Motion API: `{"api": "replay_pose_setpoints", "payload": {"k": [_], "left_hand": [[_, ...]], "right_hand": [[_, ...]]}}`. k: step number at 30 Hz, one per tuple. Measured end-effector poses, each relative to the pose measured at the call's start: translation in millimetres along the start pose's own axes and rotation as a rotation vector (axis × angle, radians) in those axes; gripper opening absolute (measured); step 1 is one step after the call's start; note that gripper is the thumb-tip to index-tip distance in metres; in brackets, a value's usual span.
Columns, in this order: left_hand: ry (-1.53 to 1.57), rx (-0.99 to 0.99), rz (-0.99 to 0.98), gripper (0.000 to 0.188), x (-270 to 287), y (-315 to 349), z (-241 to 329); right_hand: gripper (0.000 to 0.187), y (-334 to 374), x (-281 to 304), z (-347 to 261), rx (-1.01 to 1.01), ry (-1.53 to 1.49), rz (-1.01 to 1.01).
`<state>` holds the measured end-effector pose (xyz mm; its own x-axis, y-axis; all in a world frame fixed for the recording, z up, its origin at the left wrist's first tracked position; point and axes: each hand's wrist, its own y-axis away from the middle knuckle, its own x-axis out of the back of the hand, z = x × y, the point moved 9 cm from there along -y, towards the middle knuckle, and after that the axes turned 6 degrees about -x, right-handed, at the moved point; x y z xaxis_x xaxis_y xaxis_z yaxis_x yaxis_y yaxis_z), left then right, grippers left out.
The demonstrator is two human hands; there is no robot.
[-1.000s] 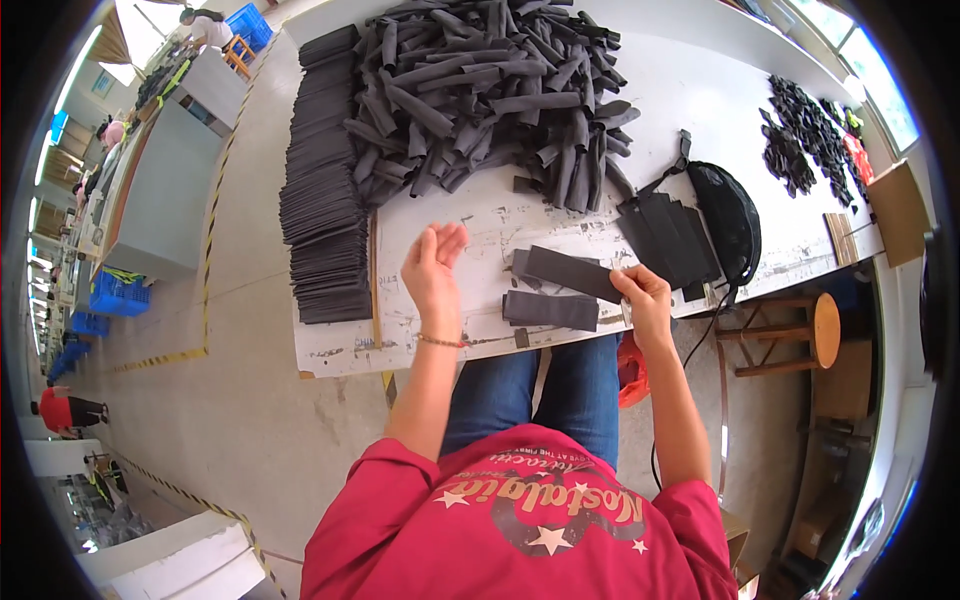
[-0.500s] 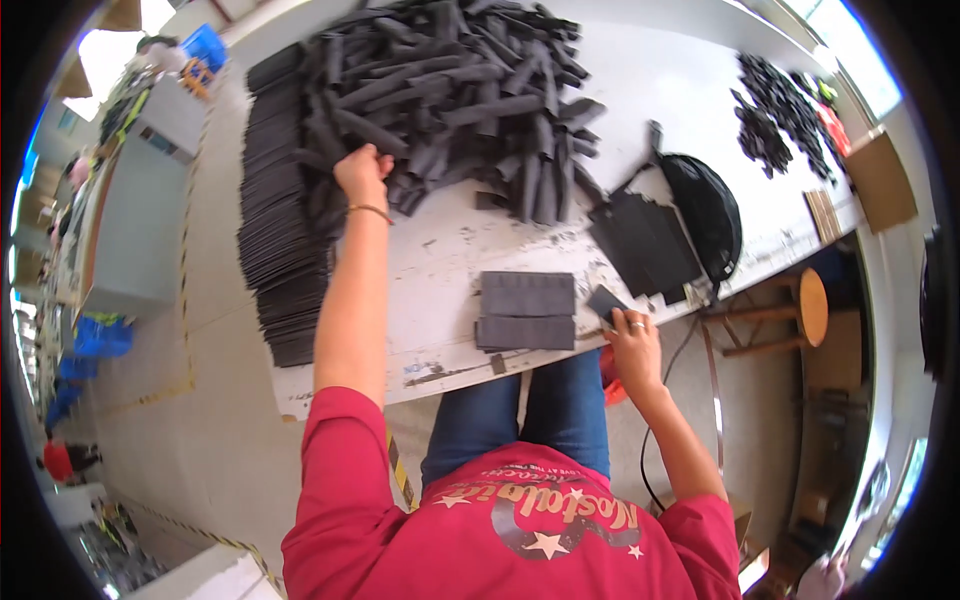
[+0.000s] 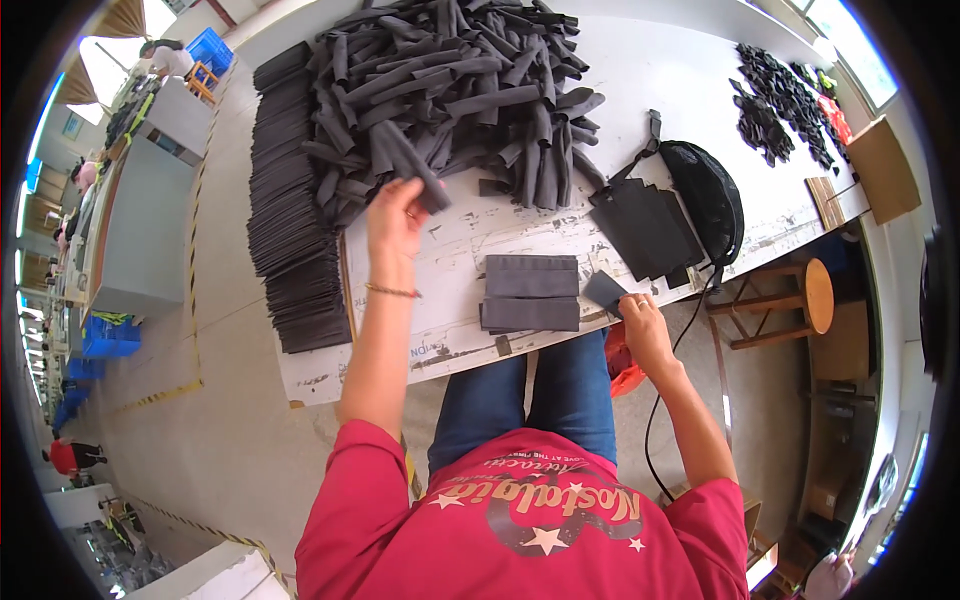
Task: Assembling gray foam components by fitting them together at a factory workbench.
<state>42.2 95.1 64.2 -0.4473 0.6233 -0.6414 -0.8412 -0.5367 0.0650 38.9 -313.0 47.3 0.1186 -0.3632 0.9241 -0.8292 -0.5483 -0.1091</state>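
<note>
My left hand [image 3: 396, 220] is closed on a curled dark grey fabric strip [image 3: 418, 172], lifted at the near edge of a big heap of similar strips [image 3: 440, 80]. Between the thumb and fingers of my right hand [image 3: 648, 332] is a small flat dark grey piece [image 3: 602, 291], held close to the table's front edge. Two flat stacks of dark grey fabric pieces [image 3: 531, 277] lie one behind the other between my hands. A long, tightly packed row of dark pieces [image 3: 295, 220] runs along the left side of the table.
On the white table [image 3: 430, 290], black flat panels [image 3: 650, 235] lie beside a black rounded pouch [image 3: 706, 200] with a strap. Small black parts [image 3: 780, 110] are heaped at far right, near a cardboard box [image 3: 884, 173]. A wooden stool [image 3: 815, 297] stands right of the table.
My left hand has drawn back from the heap toward me, bringing a curled strip with it. The right hand stays near the table edge, still holding the flat piece.
</note>
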Motion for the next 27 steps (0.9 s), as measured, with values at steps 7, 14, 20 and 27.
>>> {"api": "replay_pose_setpoints", "payload": {"k": [7,14,20,27], "left_hand": [[0.173,0.164,-0.008,0.020,-13,58,-37],[0.286,0.367,0.019,0.022,-35,95,-71],[0.121,0.291,0.001,0.022,-43,103,-60],[0.110,0.273,0.075,0.018,-41,102,-68]], "right_hand": [[0.017,4,-11,-28,0.183,0.191,-0.030],[0.017,6,-19,-27,0.162,0.403,-0.028],[0.040,-30,61,-11,0.042,-0.141,0.400],[0.034,-30,68,-89,0.047,-0.492,0.180]]}}
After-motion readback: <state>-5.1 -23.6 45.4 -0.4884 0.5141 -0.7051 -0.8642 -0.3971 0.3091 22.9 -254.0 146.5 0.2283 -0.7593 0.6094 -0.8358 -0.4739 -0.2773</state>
